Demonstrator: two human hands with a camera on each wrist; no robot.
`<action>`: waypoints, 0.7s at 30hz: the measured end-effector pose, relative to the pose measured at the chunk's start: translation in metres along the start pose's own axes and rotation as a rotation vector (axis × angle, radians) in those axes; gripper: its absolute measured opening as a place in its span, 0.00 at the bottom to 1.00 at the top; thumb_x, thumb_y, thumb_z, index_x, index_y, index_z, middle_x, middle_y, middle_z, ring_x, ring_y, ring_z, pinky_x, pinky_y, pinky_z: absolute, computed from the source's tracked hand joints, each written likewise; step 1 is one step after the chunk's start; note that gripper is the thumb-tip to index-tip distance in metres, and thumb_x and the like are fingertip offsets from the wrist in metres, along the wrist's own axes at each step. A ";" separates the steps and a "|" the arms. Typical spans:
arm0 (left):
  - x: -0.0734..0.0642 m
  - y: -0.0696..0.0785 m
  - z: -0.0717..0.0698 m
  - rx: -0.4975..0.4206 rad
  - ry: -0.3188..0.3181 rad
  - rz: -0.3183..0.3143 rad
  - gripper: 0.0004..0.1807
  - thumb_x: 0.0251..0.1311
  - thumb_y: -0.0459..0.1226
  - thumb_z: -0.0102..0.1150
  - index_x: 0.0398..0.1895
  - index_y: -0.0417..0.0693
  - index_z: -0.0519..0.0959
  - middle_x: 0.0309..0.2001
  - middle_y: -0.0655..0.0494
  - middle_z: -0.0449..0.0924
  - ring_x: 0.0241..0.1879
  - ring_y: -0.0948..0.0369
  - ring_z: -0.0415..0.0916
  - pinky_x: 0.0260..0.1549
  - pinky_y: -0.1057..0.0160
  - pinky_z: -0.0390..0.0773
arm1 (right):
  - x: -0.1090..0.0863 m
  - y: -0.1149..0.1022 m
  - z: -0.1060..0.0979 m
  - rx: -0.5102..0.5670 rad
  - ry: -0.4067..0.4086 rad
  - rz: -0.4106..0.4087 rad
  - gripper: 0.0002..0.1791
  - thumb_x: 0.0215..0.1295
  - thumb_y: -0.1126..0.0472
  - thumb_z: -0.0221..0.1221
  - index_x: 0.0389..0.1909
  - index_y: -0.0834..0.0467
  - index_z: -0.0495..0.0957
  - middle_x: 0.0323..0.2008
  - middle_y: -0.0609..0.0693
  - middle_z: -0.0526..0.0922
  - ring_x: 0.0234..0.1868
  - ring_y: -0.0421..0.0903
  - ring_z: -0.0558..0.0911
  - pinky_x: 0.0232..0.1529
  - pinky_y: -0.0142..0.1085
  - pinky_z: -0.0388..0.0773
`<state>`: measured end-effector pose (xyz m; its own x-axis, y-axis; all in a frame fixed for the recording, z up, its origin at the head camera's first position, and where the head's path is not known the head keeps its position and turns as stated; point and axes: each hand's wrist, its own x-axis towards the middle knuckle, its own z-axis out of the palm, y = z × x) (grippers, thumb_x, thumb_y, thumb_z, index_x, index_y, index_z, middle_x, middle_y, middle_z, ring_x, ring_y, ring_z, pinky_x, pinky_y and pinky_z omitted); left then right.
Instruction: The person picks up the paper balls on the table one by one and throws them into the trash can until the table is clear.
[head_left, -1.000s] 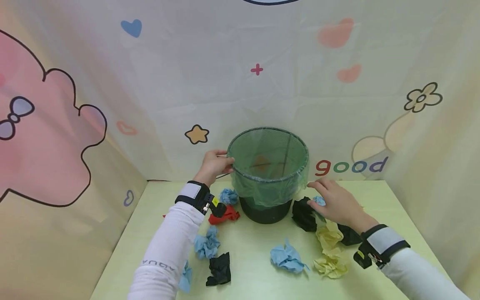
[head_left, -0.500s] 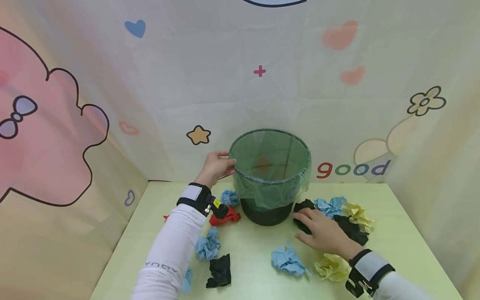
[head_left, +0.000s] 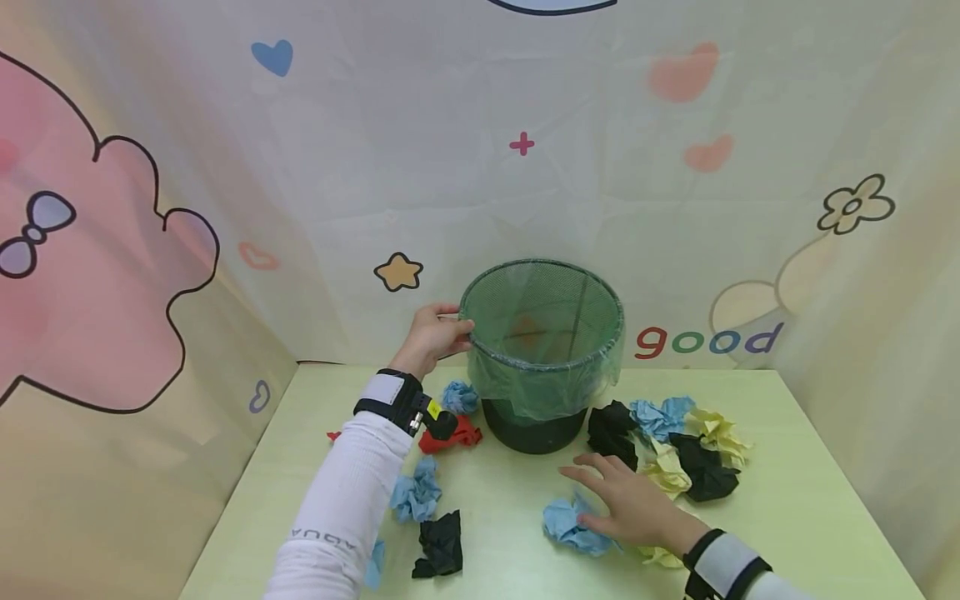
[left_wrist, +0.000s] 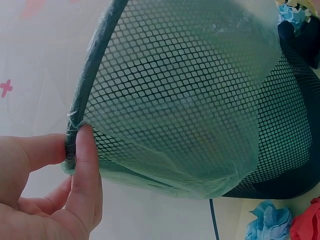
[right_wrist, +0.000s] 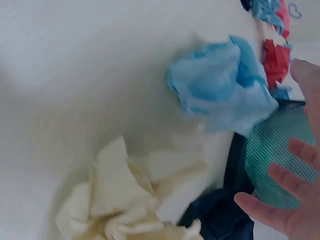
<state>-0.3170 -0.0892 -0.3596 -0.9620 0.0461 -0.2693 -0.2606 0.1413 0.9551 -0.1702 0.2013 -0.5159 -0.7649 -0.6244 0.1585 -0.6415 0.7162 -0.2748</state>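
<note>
A mesh wastebasket (head_left: pixel 534 433) lined with a thin green bag (head_left: pixel 517 387) stands at the back of the table. My left hand (head_left: pixel 433 337) pinches its rim on the left side; in the left wrist view, thumb and fingers (left_wrist: pixel 85 165) lie on either side of the bag-covered rim (left_wrist: pixel 82 100). With fingers spread, my right hand (head_left: pixel 630 504) hovers over a crumpled blue paper ball (head_left: pixel 566 525) in front of the basket. The right wrist view has that blue paper (right_wrist: pixel 217 82) apart from the fingertips (right_wrist: pixel 245 200). A crumpled yellow paper (head_left: pixel 660 557) lies partly hidden beneath the right wrist.
Right of the basket lie black paper (head_left: pixel 611 429), blue paper (head_left: pixel 663 417), yellow paper (head_left: pixel 720 435) and another black paper (head_left: pixel 705 471). On the left are red paper (head_left: pixel 453 435), blue paper (head_left: pixel 416 492) and black paper (head_left: pixel 441 546). A printed curtain (head_left: pixel 525 208) hangs behind.
My right hand has moved from beside the basket's right side down toward the front, over the blue paper. The left hand keeps its pinch on the rim.
</note>
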 end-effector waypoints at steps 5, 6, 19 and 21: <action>-0.001 0.001 0.000 0.005 0.000 -0.003 0.26 0.60 0.33 0.57 0.61 0.43 0.63 0.43 0.46 0.74 0.23 0.63 0.75 0.34 0.65 0.81 | -0.004 -0.009 0.016 -0.008 -0.047 -0.054 0.37 0.55 0.45 0.62 0.66 0.38 0.60 0.61 0.51 0.66 0.55 0.51 0.71 0.38 0.44 0.79; -0.001 0.001 0.000 0.004 0.000 -0.002 0.26 0.60 0.33 0.57 0.61 0.43 0.63 0.43 0.46 0.73 0.23 0.62 0.75 0.35 0.64 0.81 | -0.004 -0.011 0.019 -0.011 -0.067 -0.061 0.37 0.55 0.45 0.62 0.66 0.37 0.59 0.61 0.52 0.66 0.55 0.52 0.71 0.37 0.45 0.79; -0.001 0.000 0.001 -0.014 0.004 0.012 0.25 0.60 0.32 0.56 0.60 0.42 0.64 0.43 0.47 0.72 0.23 0.62 0.75 0.40 0.59 0.81 | -0.007 -0.015 0.045 0.003 -0.238 -0.003 0.36 0.55 0.47 0.62 0.66 0.40 0.60 0.65 0.54 0.61 0.58 0.57 0.68 0.35 0.50 0.78; -0.001 0.000 0.001 -0.018 0.002 0.011 0.25 0.60 0.32 0.56 0.60 0.42 0.64 0.43 0.47 0.72 0.22 0.62 0.75 0.37 0.61 0.81 | -0.007 -0.016 0.048 0.011 -0.240 0.013 0.35 0.56 0.48 0.61 0.66 0.41 0.61 0.64 0.55 0.62 0.56 0.57 0.69 0.33 0.49 0.78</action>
<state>-0.3160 -0.0884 -0.3592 -0.9650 0.0453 -0.2583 -0.2512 0.1227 0.9601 -0.1521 0.1793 -0.5584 -0.7369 -0.6719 -0.0745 -0.6298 0.7224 -0.2855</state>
